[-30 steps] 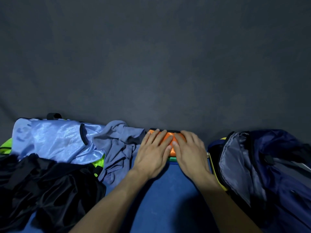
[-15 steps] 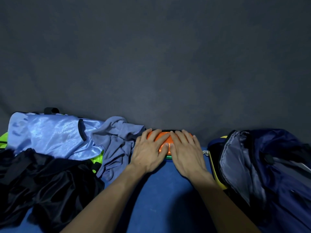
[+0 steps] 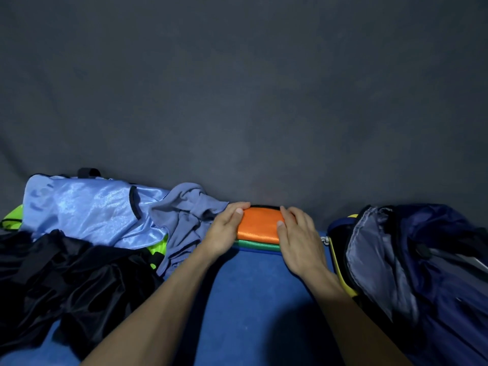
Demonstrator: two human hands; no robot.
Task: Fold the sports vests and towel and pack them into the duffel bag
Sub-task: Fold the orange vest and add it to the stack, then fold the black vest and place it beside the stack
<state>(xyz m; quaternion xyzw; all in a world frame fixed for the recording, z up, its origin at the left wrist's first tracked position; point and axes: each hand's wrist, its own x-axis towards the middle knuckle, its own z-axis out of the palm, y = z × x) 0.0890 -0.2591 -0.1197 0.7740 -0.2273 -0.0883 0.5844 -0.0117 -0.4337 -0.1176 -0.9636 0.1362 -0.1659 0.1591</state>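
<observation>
Orange satin vest [image 3: 260,225], folded into a flat rectangle, tops a stack on a folded green vest [image 3: 257,245], on blue felt-like table cover [image 3: 253,299]. Left hand [image 3: 223,231] and right hand [image 3: 299,240] cup its 2 short ends, fingers curled over the edges. Open navy nylon duffel bag [image 3: 422,265] sits right; crumpled grey-blue towel [image 3: 184,223], glossy light-blue vest [image 3: 89,210] and black vest [image 3: 66,281] lie left.

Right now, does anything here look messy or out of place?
Yes. Left of the neat orange vest, the light blue vest, grey towel and black vests lie crumpled and overlapping, unfolded.
</observation>
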